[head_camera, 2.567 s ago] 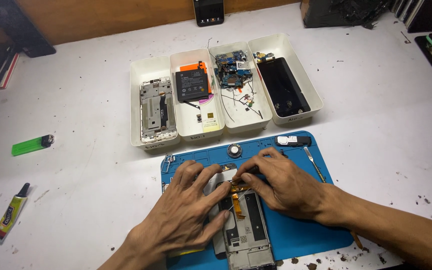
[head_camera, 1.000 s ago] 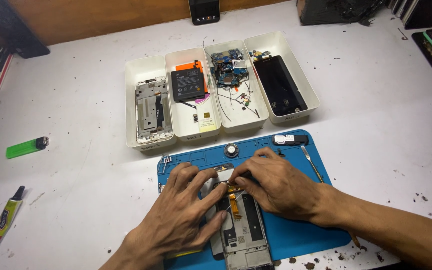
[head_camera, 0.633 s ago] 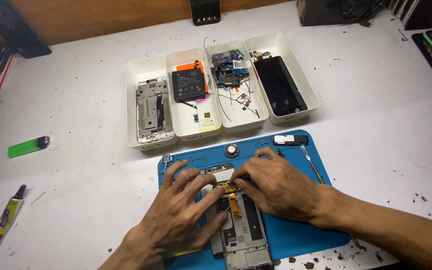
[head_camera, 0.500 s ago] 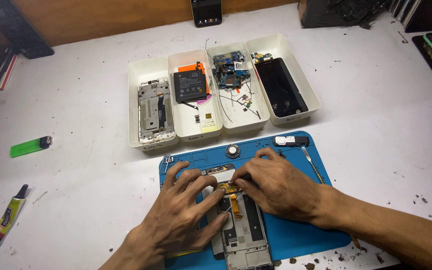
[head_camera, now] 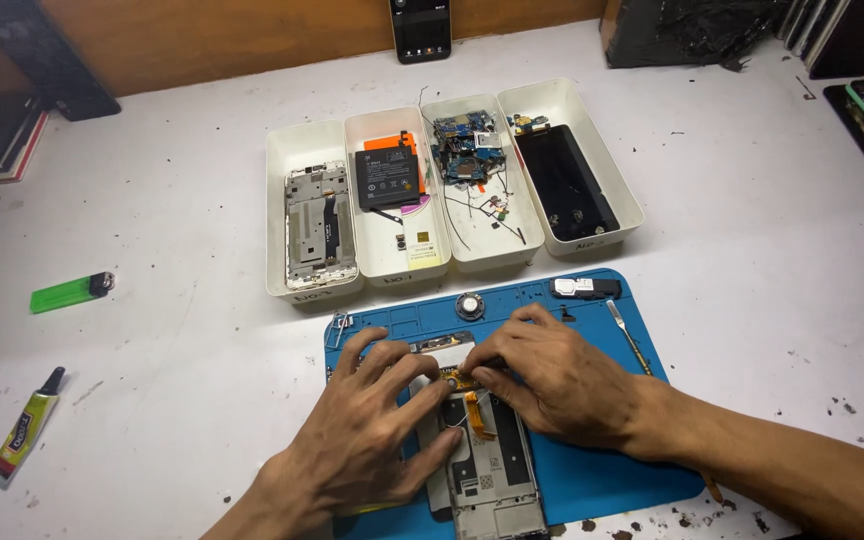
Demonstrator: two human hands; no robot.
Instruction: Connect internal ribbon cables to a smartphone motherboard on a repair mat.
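the left hand (head_camera: 367, 440) lies spread, palm down, over the left side of an opened phone frame (head_camera: 482, 465), its fingers fanned and pressing on the upper part of the frame rather than curled around anything. the right hand (head_camera: 552, 378) comes in from the right, its fingertips bunched and pressing on a small part at the frame's top edge; whether they pinch that part cannot be told. an orange flex ribbon (head_camera: 476, 412) shows on the frame just below the fingertips of both hands. the frame lies lengthwise on a blue work mat (head_camera: 602, 470), its lower end reaching the mat's near edge.

on the mat beyond the hands sit a small round part (head_camera: 469, 305), a small grey module (head_camera: 584, 288) near the far right corner, and a thin metal tool (head_camera: 629, 337) along the right side. behind the mat stand four white trays side by side: the first tray (head_camera: 282, 160) holds a bare metal phone frame, the second tray (head_camera: 377, 125) a black battery, the third tray (head_camera: 497, 255) circuit boards and loose wires, the fourth tray (head_camera: 622, 190) a dark screen panel. on the white table (head_camera: 152, 380) to the left lie a green lighter (head_camera: 70, 292) and, nearer, a tube of glue (head_camera: 24, 432).
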